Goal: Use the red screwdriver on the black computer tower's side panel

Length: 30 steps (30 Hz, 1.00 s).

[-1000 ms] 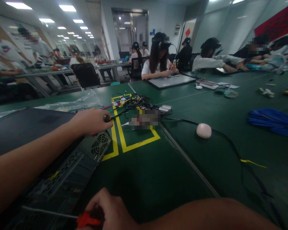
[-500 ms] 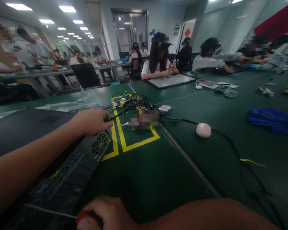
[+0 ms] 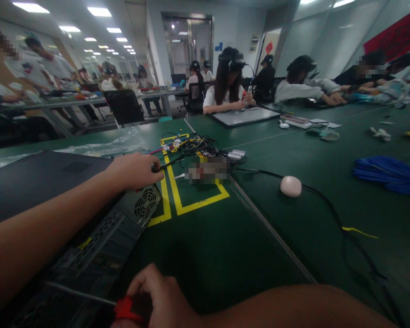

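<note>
At the far corner of a dark computer case (image 3: 48, 171), my left hand (image 3: 138, 171) is closed, with the end of a black cable (image 3: 172, 162) between thumb and fingers. The case lies on its side at the left, its back panel with a round fan grille (image 3: 146, 202) facing right. Low in the view, my right hand (image 3: 171, 294) grips the red handle of a screwdriver (image 3: 125, 310). Its thin metal shaft points left across the shadowed side of the case; where the tip rests is hard to see.
A tangle of cables (image 3: 198, 143) lies on the green table (image 3: 205, 246), inside yellow tape marks (image 3: 201, 205). To the right are a pale rounded case (image 3: 290, 187), a long black cord and a blue cable bundle (image 3: 384, 173). A person (image 3: 228, 86) works opposite over a flat panel (image 3: 244, 115).
My right hand has risen slightly with the screwdriver, showing more of its red handle. The view has shifted a little; my left hand stays at the case corner.
</note>
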Motion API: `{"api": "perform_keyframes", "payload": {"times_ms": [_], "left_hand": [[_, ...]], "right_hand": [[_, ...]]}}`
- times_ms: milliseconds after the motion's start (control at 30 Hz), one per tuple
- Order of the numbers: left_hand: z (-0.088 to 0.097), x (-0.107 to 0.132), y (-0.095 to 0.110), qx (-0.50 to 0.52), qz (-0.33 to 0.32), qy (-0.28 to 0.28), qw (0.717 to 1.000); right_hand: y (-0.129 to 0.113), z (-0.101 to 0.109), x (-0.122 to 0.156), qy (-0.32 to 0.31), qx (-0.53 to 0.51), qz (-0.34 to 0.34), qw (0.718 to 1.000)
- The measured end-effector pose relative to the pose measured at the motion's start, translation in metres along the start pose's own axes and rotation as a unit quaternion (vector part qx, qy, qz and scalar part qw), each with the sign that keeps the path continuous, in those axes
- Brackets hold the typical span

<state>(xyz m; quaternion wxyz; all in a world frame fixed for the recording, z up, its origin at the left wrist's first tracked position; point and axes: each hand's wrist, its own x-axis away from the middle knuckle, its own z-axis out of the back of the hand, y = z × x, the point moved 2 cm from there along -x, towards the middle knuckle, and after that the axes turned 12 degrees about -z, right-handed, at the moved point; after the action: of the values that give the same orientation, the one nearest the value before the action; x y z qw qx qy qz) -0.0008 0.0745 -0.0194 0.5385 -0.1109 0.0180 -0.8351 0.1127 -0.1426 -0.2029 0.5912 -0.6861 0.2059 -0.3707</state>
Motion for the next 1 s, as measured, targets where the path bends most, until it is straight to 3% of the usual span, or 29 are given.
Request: {"api": "perform_keyframes", "payload": {"times_ms": [467,800,1000], "left_hand": [[0.010,0.003,0.010,-0.011,-0.010,-0.011,1.000],[0.011,0.003,0.011,0.005,-0.014,-0.008,1.000],[0.012,0.003,0.012,-0.006,-0.017,-0.010,1.000]], "right_hand": [[-0.026,0.009,0.039,0.089,0.029,0.010,0.996],[-0.024,0.003,0.038,0.144,0.022,0.049,0.988],[-0.023,0.002,0.038,0.145,0.028,0.070,0.987]]}}
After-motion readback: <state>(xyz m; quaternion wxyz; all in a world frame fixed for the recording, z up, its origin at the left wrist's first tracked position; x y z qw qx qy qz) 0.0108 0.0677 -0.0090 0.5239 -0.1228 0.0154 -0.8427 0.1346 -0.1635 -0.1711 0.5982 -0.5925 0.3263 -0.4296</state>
